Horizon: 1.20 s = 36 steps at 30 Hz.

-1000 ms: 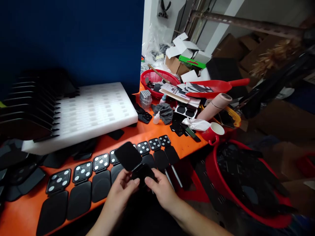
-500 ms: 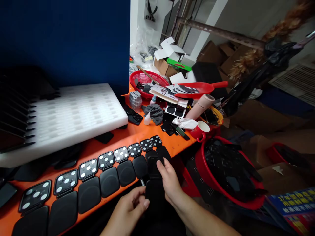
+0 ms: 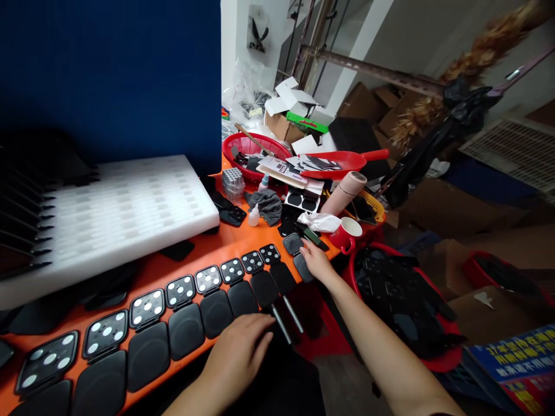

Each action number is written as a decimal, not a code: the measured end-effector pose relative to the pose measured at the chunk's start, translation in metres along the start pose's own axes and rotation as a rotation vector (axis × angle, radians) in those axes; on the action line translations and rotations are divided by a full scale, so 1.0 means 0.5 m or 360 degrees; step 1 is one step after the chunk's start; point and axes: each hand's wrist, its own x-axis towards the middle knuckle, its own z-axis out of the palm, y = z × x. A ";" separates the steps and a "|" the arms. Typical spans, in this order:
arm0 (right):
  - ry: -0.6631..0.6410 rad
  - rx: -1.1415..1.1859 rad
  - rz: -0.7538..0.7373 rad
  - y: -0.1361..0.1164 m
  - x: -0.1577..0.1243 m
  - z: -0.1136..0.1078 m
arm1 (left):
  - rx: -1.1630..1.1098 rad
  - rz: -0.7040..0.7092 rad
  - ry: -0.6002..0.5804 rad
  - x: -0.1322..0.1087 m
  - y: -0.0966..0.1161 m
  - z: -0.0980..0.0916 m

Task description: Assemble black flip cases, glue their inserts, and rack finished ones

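Observation:
A row of opened black hinged cases (image 3: 203, 300) lies along the front of the orange table (image 3: 203, 251), each with a square top half dotted with white discs and a plain black lower half. My right hand (image 3: 315, 261) reaches out to the row's right end, fingers resting on a black case (image 3: 295, 249) that lies there without white discs. My left hand (image 3: 240, 355) rests at the table's front edge, fingers loosely curled and touching the lower halves of the cases, holding nothing. Two metal rods (image 3: 286, 320) poke out over the edge beside it.
A white foam tray (image 3: 113, 211) and a rack of black parts (image 3: 21, 196) stand at the left before a blue panel. A red mug (image 3: 346, 234), red baskets (image 3: 251, 147), a cardboard tube, cloths and small bottles crowd the table's far right. A red tub (image 3: 433, 361) of black pieces sits on the floor.
Both hands held a black case near the table edge. Now that case lies at the right end of the row under my right hand, and my left hand has dropped to the edge.

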 end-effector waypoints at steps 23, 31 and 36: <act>0.0354 -0.0516 -0.0428 -0.050 -0.031 0.052 | 0.1115 0.0387 -0.0124 0.122 -0.078 0.113; 0.0104 0.0124 -0.0685 -0.181 -0.058 0.080 | 0.1085 0.0400 -0.0166 0.123 -0.076 0.104; -0.0072 0.0215 -0.0785 -0.242 -0.083 0.105 | 0.1078 0.0426 -0.0172 0.120 -0.071 0.097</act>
